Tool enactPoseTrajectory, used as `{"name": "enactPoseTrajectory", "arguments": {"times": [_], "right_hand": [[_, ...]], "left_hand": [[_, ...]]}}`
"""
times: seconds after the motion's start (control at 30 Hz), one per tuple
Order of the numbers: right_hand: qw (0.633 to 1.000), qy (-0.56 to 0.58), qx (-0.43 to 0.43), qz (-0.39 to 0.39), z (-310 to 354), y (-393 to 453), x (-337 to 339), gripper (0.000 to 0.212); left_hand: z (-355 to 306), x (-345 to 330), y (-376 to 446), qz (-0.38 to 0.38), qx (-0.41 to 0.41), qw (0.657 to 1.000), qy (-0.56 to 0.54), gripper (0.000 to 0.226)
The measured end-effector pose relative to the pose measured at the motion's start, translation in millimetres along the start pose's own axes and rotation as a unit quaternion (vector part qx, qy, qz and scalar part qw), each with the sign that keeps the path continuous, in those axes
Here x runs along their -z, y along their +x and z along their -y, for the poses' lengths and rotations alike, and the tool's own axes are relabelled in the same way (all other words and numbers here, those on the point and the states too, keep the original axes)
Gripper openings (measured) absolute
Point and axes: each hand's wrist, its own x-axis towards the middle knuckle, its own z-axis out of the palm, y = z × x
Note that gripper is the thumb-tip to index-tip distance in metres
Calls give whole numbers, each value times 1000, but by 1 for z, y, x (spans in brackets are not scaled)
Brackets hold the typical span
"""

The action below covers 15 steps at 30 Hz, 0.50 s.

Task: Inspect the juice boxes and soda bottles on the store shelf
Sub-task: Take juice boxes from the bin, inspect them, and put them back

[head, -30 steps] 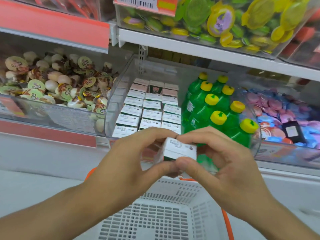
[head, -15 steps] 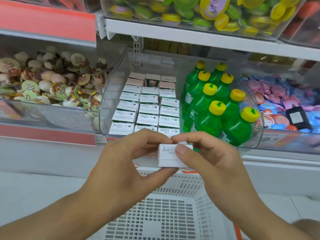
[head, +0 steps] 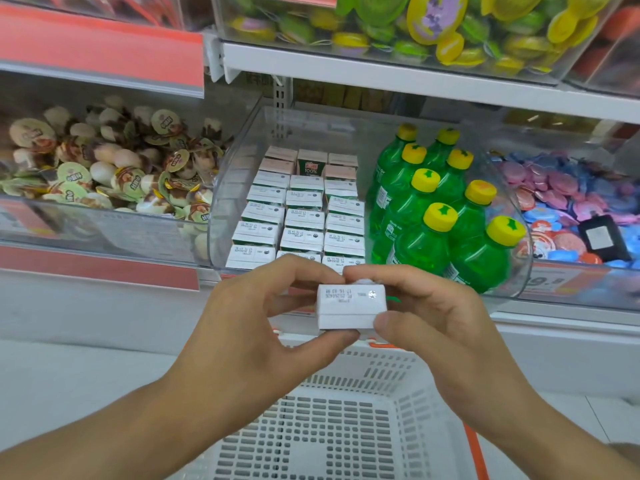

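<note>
Head view, single moment. I see the left hand [head: 242, 327] and right hand [head: 446, 327] pinching one juice box [head: 349, 306] between them, thumb below and fingers over the top on each side, so both sets of fingers are clamped on the carton. The box sits in mid-air in front of the shelf's front edge, above the white shopping basket [head: 346, 427], printed top face turned up toward the camera.

Risks, as I judge them:
- Grip is fingertip-only at the carton's two ends. If either hand lets go to turn it, the box could slip and drop into the basket.
- Squeezing a soft carton at the ends could dent it or stress the foil straw hole.
- The date print reads inverted from here; a misread is likely unless the box is rotated.
- Returning it means reaching over the clear bin [head: 221, 202] lip; the green soda bottles [head: 433, 216] stand just beside the rows of juice boxes [head: 294, 216], and a careless knuckle could tip the front one.

Against the frame half a second back: the box's top face is tilted more fully toward the camera, the print now legible as lines. Both hands keep the same two-sided pinch. The shelf sits slightly higher in view, so the head has dipped.
</note>
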Motion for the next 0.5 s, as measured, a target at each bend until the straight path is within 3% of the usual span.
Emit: {"name": "enactPoseTrajectory", "arguments": {"times": [0.3,0.5], "right_hand": [[999,-8,25,-28,-1,1,-4,32],[997,-42,29,-61,1,4,-3,30]], "left_hand": [[0,1,2,-17,18,999,-33,35],[-3,9,5,25,59,996,-69,39]]}}
